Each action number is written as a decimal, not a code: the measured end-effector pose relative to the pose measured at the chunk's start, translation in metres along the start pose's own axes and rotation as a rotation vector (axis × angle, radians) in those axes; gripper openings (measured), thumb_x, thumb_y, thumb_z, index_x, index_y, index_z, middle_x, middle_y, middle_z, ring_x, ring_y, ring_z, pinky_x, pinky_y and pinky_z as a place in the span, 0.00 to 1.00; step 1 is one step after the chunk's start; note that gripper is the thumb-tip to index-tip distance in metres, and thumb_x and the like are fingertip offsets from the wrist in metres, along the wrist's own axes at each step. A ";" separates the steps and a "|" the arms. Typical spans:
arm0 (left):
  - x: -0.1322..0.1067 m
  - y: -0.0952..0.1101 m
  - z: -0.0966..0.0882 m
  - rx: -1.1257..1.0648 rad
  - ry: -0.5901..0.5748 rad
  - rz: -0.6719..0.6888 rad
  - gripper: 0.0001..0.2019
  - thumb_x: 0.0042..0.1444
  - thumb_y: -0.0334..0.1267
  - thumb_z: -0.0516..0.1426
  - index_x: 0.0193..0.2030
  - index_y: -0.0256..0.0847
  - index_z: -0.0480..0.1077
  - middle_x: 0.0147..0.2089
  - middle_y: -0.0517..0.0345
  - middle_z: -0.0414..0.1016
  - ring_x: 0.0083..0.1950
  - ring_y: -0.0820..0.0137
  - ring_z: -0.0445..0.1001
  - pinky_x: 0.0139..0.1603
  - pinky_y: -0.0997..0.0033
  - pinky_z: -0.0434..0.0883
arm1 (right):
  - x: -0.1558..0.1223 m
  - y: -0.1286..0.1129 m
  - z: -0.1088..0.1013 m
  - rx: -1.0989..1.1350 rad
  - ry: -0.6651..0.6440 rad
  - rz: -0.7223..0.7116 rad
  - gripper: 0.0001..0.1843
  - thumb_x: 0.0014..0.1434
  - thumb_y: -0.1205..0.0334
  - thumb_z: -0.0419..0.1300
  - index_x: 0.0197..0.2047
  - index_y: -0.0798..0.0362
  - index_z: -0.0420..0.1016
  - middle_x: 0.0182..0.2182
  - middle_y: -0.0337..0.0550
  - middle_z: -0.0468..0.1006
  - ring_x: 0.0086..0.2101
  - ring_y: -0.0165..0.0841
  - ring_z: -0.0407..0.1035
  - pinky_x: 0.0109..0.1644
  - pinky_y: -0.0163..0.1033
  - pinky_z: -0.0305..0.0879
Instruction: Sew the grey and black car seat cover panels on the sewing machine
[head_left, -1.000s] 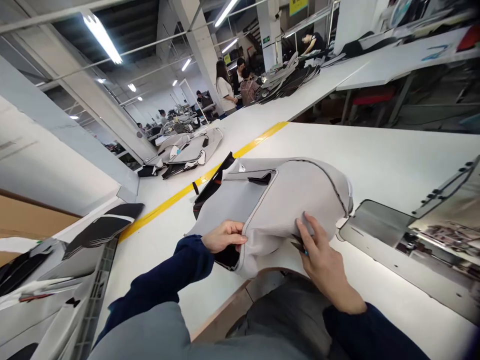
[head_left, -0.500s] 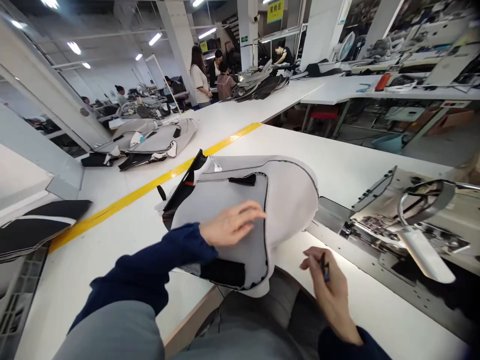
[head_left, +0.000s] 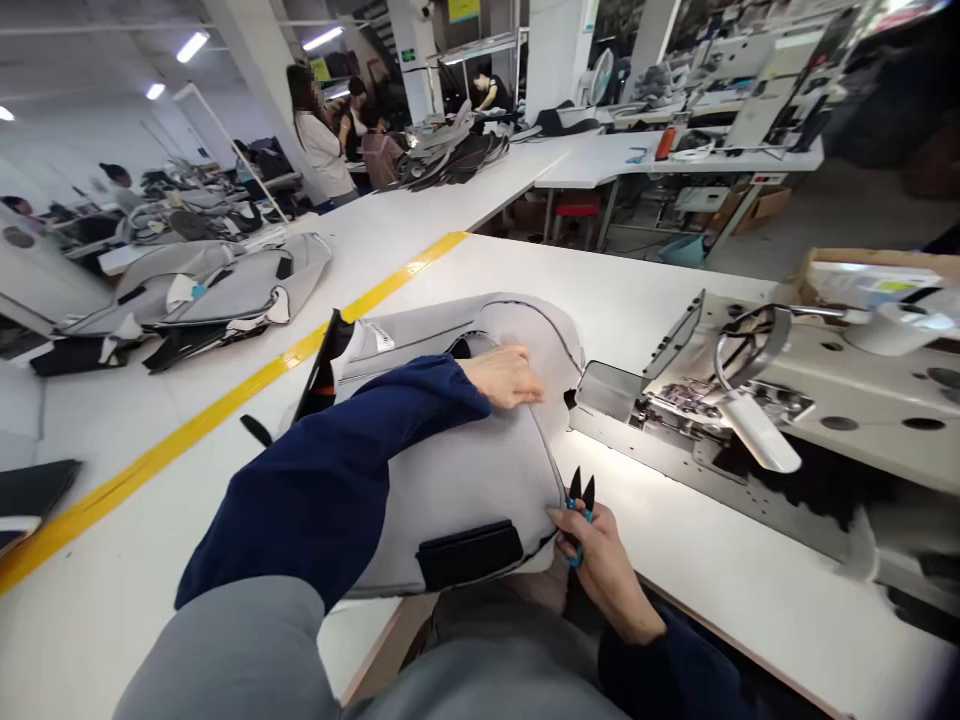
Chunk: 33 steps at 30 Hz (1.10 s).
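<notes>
A grey fabric cover (head_left: 465,480) with dark piping and black patches lies across the white table in front of me. My left hand (head_left: 506,378) rests on its upper part, fingers curled and closed on the fabric near the piped seam. At the cover's right edge is my right hand (head_left: 596,560), holding thread snips (head_left: 579,510) with blue handles and dark blades pointing up, apart. Its thumb and fingertips also touch the piped edge. One black patch (head_left: 469,555) shows near the cover's lower edge.
To the right stands a sewing machine (head_left: 847,370) with a lamp (head_left: 761,430). Yellow tape (head_left: 300,350) crosses the table (head_left: 150,560). More grey covers (head_left: 247,280) lie at the far left. Several people work in the background, one in a white top (head_left: 322,150).
My left hand has closed on the fabric near the seam. My right hand has moved left to the cover's edge, the snips now pointing up. The view has swung right.
</notes>
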<state>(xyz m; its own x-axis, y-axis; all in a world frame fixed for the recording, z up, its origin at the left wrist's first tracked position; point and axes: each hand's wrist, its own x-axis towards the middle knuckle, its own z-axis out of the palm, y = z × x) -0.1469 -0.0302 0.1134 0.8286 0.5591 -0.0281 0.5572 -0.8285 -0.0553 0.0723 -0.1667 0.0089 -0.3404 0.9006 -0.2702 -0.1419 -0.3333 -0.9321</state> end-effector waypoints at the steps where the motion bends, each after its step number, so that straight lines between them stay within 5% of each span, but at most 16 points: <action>1: 0.005 -0.001 0.002 0.009 -0.019 -0.002 0.15 0.66 0.40 0.48 0.32 0.40 0.70 0.26 0.57 0.74 0.28 0.72 0.68 0.47 0.67 0.60 | -0.001 0.004 -0.004 0.085 0.033 0.039 0.19 0.42 0.56 0.65 0.19 0.51 0.57 0.18 0.30 0.52 0.18 0.22 0.45 0.18 0.31 0.42; 9: 0.016 -0.006 0.002 -0.143 0.011 -0.066 0.13 0.66 0.35 0.44 0.36 0.39 0.67 0.29 0.59 0.73 0.29 0.73 0.68 0.47 0.69 0.60 | -0.006 0.012 -0.013 0.202 0.035 0.043 0.17 0.42 0.55 0.69 0.22 0.53 0.65 0.19 0.31 0.54 0.20 0.22 0.46 0.19 0.30 0.44; 16: 0.002 -0.008 -0.024 -0.246 0.051 -0.093 0.11 0.63 0.36 0.46 0.37 0.38 0.69 0.36 0.55 0.73 0.38 0.69 0.70 0.48 0.68 0.61 | -0.007 0.012 -0.013 0.146 0.006 -0.011 0.18 0.44 0.52 0.68 0.23 0.54 0.66 0.19 0.31 0.53 0.20 0.23 0.44 0.20 0.32 0.43; 20: -0.025 -0.020 -0.030 -0.159 0.178 -0.169 0.10 0.56 0.39 0.53 0.39 0.38 0.72 0.43 0.51 0.72 0.46 0.64 0.69 0.53 0.63 0.62 | -0.010 0.014 -0.015 0.111 -0.008 -0.024 0.19 0.47 0.50 0.68 0.24 0.53 0.64 0.19 0.30 0.53 0.20 0.23 0.44 0.21 0.32 0.43; 23: -0.079 -0.032 -0.026 -0.095 0.326 -0.394 0.14 0.56 0.40 0.51 0.46 0.39 0.71 0.52 0.49 0.68 0.54 0.63 0.66 0.59 0.62 0.61 | -0.014 0.011 -0.016 0.050 -0.037 -0.039 0.19 0.50 0.48 0.66 0.25 0.53 0.63 0.19 0.30 0.52 0.20 0.23 0.45 0.21 0.32 0.43; 27: -0.200 -0.040 -0.002 0.075 0.437 -0.997 0.19 0.57 0.43 0.50 0.53 0.38 0.68 0.57 0.47 0.63 0.61 0.60 0.61 0.65 0.60 0.57 | -0.013 0.000 -0.033 -0.256 -0.149 -0.217 0.16 0.58 0.47 0.59 0.34 0.53 0.71 0.25 0.37 0.65 0.25 0.28 0.59 0.27 0.34 0.57; 30: -0.296 -0.029 0.025 0.143 0.367 -1.477 0.25 0.56 0.46 0.52 0.58 0.37 0.64 0.61 0.44 0.59 0.65 0.54 0.56 0.66 0.55 0.56 | -0.001 -0.002 -0.075 -0.581 -0.048 -0.394 0.17 0.61 0.48 0.54 0.45 0.51 0.74 0.39 0.46 0.74 0.36 0.36 0.69 0.39 0.40 0.65; 33: -0.358 -0.004 0.050 0.082 0.149 -1.856 0.32 0.57 0.52 0.51 0.63 0.33 0.58 0.64 0.34 0.55 0.65 0.46 0.57 0.62 0.49 0.59 | 0.014 0.002 -0.140 -0.940 0.263 -0.467 0.19 0.58 0.46 0.55 0.46 0.48 0.74 0.42 0.51 0.75 0.39 0.44 0.71 0.41 0.48 0.65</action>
<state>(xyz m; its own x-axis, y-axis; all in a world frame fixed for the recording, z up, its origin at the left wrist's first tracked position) -0.4487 -0.2255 0.0734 -0.7588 0.6220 0.1934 0.6406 0.7663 0.0487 0.1975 -0.1162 -0.0307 -0.2115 0.9521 0.2207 0.6024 0.3048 -0.7377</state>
